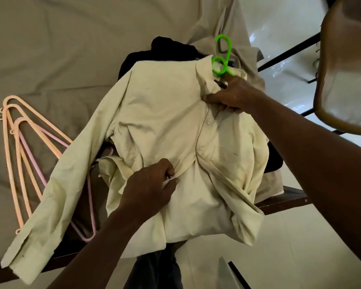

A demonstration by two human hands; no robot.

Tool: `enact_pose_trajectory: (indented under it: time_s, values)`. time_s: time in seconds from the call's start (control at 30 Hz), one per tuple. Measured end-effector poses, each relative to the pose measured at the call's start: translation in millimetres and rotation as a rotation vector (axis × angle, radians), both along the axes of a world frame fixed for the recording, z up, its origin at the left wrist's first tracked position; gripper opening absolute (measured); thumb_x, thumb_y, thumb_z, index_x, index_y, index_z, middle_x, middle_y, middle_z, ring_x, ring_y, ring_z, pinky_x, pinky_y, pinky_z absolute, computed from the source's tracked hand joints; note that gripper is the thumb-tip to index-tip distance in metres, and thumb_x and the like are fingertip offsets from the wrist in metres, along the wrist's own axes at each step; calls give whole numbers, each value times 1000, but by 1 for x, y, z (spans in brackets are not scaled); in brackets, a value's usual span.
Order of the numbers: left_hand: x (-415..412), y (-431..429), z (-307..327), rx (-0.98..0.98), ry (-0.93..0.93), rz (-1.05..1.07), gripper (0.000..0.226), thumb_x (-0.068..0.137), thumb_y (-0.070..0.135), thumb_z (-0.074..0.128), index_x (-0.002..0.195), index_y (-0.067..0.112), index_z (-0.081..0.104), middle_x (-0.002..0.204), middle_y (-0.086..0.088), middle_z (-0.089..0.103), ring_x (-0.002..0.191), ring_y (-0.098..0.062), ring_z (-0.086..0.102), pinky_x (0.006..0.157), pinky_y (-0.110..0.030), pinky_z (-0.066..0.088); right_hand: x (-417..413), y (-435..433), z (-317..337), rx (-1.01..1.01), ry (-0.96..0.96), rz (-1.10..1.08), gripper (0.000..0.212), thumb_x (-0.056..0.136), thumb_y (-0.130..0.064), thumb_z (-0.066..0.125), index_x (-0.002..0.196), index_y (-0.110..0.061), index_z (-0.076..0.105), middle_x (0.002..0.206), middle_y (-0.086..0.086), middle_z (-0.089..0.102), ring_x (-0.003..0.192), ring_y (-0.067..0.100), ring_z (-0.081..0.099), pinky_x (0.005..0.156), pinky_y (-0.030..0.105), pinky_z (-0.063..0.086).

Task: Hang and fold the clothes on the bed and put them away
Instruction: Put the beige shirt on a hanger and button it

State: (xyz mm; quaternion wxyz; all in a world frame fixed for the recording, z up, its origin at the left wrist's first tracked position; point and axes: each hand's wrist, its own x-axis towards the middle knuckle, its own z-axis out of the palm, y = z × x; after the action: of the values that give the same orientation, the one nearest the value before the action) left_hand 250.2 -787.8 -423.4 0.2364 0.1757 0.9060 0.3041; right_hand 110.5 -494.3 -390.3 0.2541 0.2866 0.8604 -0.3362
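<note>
A pale yellow long-sleeved shirt (165, 126) lies front-up at the corner of the bed, with a green plastic hanger (222, 57) inside its collar and the hook sticking out at the top. My right hand (229, 97) pinches the button placket just below the collar. My left hand (152, 184) pinches the front edge of the shirt lower down, near the waist. One sleeve stretches out to the lower left and the other is bunched at the right. Dark clothes (167, 49) lie under the shirt.
Several peach and pink hangers (23, 147) lie on the beige bedsheet (50, 49) to the left. A dark wooden bed frame (283, 200) runs along the near edge. A brown chair (346, 65) stands at the upper right over a glossy tiled floor (279, 247).
</note>
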Motion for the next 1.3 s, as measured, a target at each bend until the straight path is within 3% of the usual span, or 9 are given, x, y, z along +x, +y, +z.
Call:
enact_pose_trajectory:
  time_s: [0.07, 0.2, 0.27, 0.33, 0.53, 0.77, 0.9, 1.13, 1.3]
  values:
    - [-5, 6, 7, 91, 94, 44, 16, 93, 27, 70, 102, 31, 56, 76, 18, 54, 66, -6, 55, 61, -28, 44, -17, 9, 0, 47, 117, -43, 70, 77, -50, 85, 135, -31, 52, 81, -3, 71, 50, 10, 65, 44, 21, 51]
    - [-40, 43, 24, 151, 394, 97, 20, 97, 20, 61, 116, 19, 66, 96, -1, 64, 75, -26, 65, 59, -38, 55, -54, 26, 3, 219, 273, -42, 107, 68, -61, 73, 159, -34, 23, 126, -6, 68, 111, 30, 69, 91, 50, 59]
    - [-62, 63, 26, 125, 426, 94, 22, 98, 18, 61, 118, 20, 69, 96, -4, 62, 70, -29, 64, 56, -38, 54, -68, 32, 5, 153, 298, -28, 114, 73, -52, 77, 163, -28, 11, 139, -6, 63, 126, 28, 61, 104, 49, 52]
    - [-75, 75, 23, 62, 397, 81, 25, 97, 14, 63, 119, 22, 71, 96, -4, 59, 66, -29, 63, 53, -34, 50, -68, 31, 7, 62, 298, -7, 108, 71, -55, 82, 160, -27, 27, 138, -7, 63, 128, 21, 59, 111, 43, 47]
    - [-68, 72, 8, 74, 298, 0, 27, 103, 37, 57, 122, 24, 73, 99, 1, 61, 75, -23, 67, 60, -33, 53, 24, 5, -4, 156, 238, -2, 43, 93, -49, 68, 129, -26, 67, 123, -2, 70, 116, 21, 64, 92, 31, 47]
    - [-60, 86, 15, 31, 95, 368, 14, 98, 44, 66, 108, 37, 73, 95, 13, 72, 91, -14, 69, 79, -36, 55, 138, -26, 3, 218, 391, -207, 29, 93, -48, 69, 114, -29, 75, 114, -10, 71, 109, 13, 63, 94, 39, 51]
    - [-57, 94, 16, -21, 29, 443, 11, 91, 44, 73, 97, 35, 68, 89, 15, 70, 87, -11, 66, 71, -30, 46, 146, -40, 0, 291, 398, -210, 18, 98, -38, 65, 102, -25, 76, 93, -11, 71, 90, 14, 65, 81, 32, 48]
    - [-41, 97, 18, 91, 19, 501, 11, 92, 42, 71, 88, 32, 69, 82, 15, 68, 76, -4, 64, 67, -29, 47, 153, -81, -1, -455, 387, -703, 8, 93, -21, 76, 102, -22, 77, 79, -6, 75, 69, 5, 65, 73, 27, 56]
    - [-47, 90, 19, 173, -200, 430, 8, 88, 38, 75, 84, 31, 74, 75, 17, 73, 77, -5, 70, 83, -40, 58, 158, -99, -9, -619, 384, -921, 13, 92, -8, 76, 105, -7, 75, 62, 1, 60, 49, 9, 47, 52, 23, 42]
